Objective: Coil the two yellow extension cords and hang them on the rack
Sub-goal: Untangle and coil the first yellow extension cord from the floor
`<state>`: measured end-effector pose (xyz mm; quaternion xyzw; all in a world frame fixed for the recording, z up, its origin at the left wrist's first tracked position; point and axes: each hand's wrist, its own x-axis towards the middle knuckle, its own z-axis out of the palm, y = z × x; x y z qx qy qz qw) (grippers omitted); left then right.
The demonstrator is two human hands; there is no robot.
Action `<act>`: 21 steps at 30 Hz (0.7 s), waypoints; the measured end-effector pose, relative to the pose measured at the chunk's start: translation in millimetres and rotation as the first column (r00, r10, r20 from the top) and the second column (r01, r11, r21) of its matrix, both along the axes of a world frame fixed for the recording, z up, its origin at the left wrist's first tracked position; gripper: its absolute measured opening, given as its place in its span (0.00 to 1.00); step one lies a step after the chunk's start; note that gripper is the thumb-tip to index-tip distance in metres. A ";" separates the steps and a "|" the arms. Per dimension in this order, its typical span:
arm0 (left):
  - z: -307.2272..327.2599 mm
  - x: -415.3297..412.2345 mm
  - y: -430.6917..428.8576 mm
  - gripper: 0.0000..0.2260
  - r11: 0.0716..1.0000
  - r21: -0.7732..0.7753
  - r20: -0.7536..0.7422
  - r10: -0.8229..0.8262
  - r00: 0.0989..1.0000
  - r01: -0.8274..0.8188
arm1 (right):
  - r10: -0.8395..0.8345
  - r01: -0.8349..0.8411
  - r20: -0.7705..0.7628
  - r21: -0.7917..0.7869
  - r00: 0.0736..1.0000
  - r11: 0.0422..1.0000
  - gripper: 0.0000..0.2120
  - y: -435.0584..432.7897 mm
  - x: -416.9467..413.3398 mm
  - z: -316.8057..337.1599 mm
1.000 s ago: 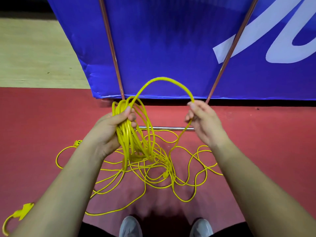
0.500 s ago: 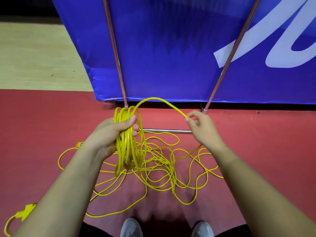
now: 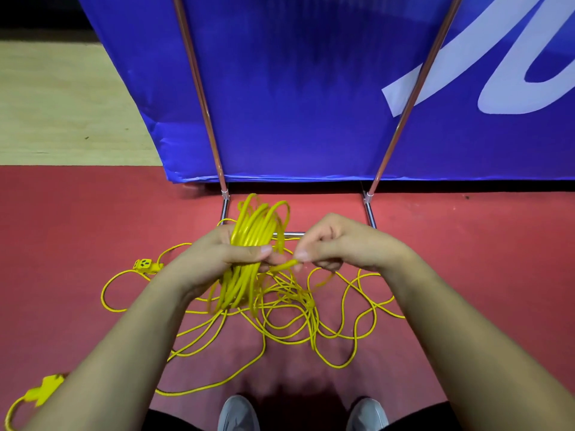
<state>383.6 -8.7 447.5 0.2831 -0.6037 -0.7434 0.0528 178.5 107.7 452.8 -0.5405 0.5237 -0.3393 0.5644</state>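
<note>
first cord partly coiled, nothing hanging yet

the rack (image 3: 214, 157) is standing bare behind; much loose yellow cord (image 3: 314, 325) is lying tangled on the red floor (image 3: 466, 275). the left hand (image 3: 217, 259) is gripping the coil (image 3: 249, 244), the right hand (image 3: 339, 244) is pinching a strand beside it; a socket end (image 3: 144, 265) is lying apart.

Sports hall: red court floor (image 3: 93, 228), blue banner (image 3: 295, 88).

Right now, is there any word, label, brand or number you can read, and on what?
Blue banner: large white script strokes, cut off by the frame edge, no whole letter readable.
Yellow outlet block on the red floor: socket slots only, no lettering legible.
Nothing else carries text.
</note>
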 end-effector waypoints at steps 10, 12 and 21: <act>7.7 -3.0 -7.3 0.19 0.930 0.355 -0.214 0.185 0.959 -0.100 | -0.228 0.224 -0.148 -0.041 0.963 0.974 0.05 12.1 -29.7 -46.7; 8.4 3.5 -8.6 0.22 0.934 0.345 -0.140 0.143 0.980 -0.087 | -0.365 0.366 -0.058 0.009 0.929 0.931 0.03 17.7 -35.9 -60.5; 8.9 1.0 4.8 0.11 0.958 0.261 0.061 0.111 0.992 -0.123 | -0.384 0.358 -0.152 -0.175 0.911 0.917 0.03 -0.4 -6.9 -16.7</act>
